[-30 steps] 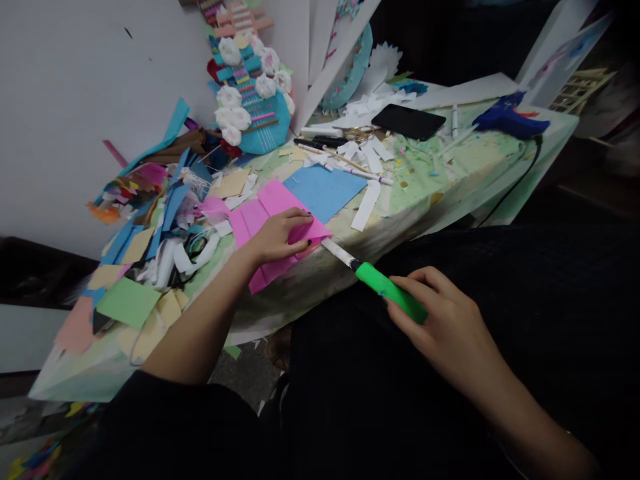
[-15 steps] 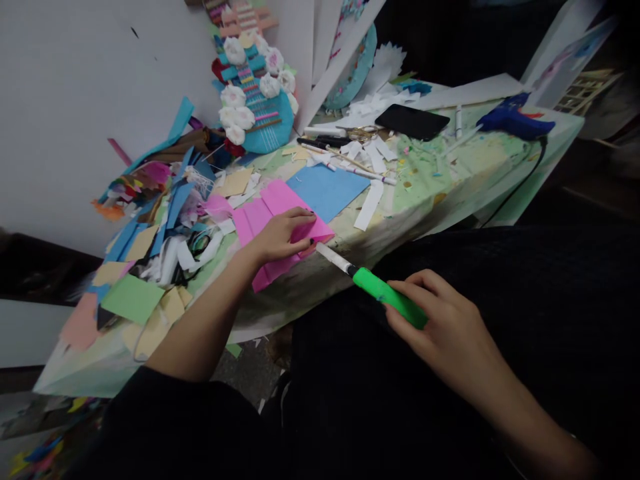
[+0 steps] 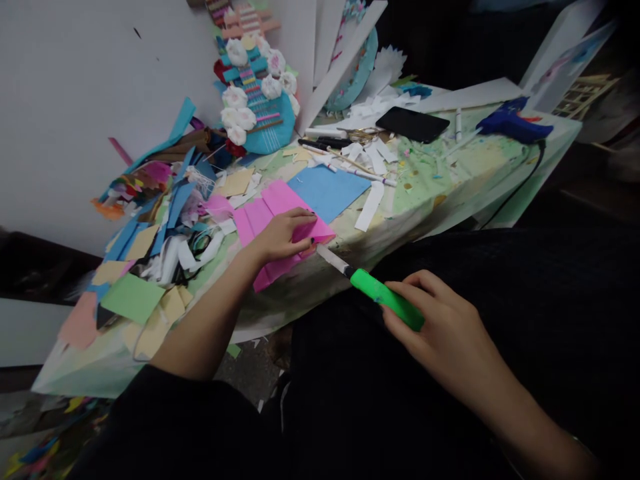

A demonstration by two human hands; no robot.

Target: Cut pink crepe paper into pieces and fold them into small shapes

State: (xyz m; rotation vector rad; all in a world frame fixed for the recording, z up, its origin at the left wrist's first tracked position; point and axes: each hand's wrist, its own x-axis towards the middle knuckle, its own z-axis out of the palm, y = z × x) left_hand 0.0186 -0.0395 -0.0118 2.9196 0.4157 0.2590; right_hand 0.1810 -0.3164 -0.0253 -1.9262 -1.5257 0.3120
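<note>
My left hand (image 3: 285,237) presses on a sheet of pink folded paper (image 3: 273,197) at the table's front edge. Its thumb and fingers hold the paper's right end, where one corner overhangs the edge. In my right hand (image 3: 437,317) is a knife with a bright green handle (image 3: 383,297), a black collar and a narrow pale blade (image 3: 333,259). The blade's tip meets the pink paper beside my left thumb; whether it lies inside the fold I cannot tell. A blue sheet (image 3: 330,190) lies just behind the pink paper.
Paper scraps (image 3: 133,297) and strips crowd the table's left side. Behind the blue sheet are pens (image 3: 333,141), scissors (image 3: 367,135) and a black phone (image 3: 413,124). A blue glue gun (image 3: 515,123) with a cord lies at right. A decorated blue paper guitar (image 3: 270,127) leans on the wall.
The knife has slid slightly back and to the left, its tip now close to my left thumb. My left hand stays on the pink paper. The view has shifted a little.
</note>
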